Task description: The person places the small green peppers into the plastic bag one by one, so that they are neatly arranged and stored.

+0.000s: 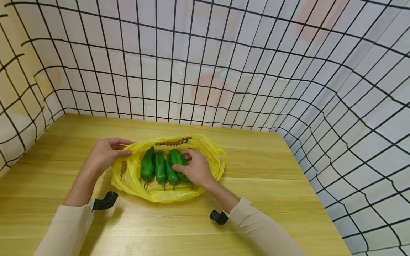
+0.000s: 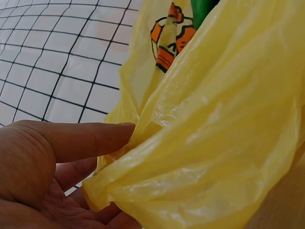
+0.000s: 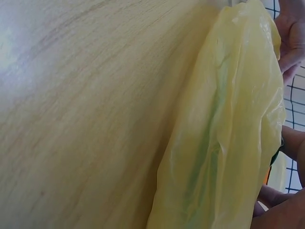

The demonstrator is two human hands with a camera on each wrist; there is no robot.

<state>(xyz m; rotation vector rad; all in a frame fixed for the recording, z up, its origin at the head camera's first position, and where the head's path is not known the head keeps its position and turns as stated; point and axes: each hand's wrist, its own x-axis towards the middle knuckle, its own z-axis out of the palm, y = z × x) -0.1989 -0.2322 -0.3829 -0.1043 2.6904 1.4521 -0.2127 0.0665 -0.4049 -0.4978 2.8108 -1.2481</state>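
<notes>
My left hand (image 1: pixel 107 153) is pinching the yellow bag's (image 1: pixel 134 183) rim open on the desk (image 1: pixel 256 170) while my right hand (image 1: pixel 193 169) curls over the rightmost of the green peppers (image 1: pixel 160 167), lying side by side, stems toward me.

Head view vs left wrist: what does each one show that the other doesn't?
Head only: four green peppers lying side by side in the yellow bag, the right hand gripping the rightmost pepper, the wooden table. Left wrist only: the left hand pinching the bag's edge close up. Both: yellow bag, its orange print, gridded backdrop.
</notes>
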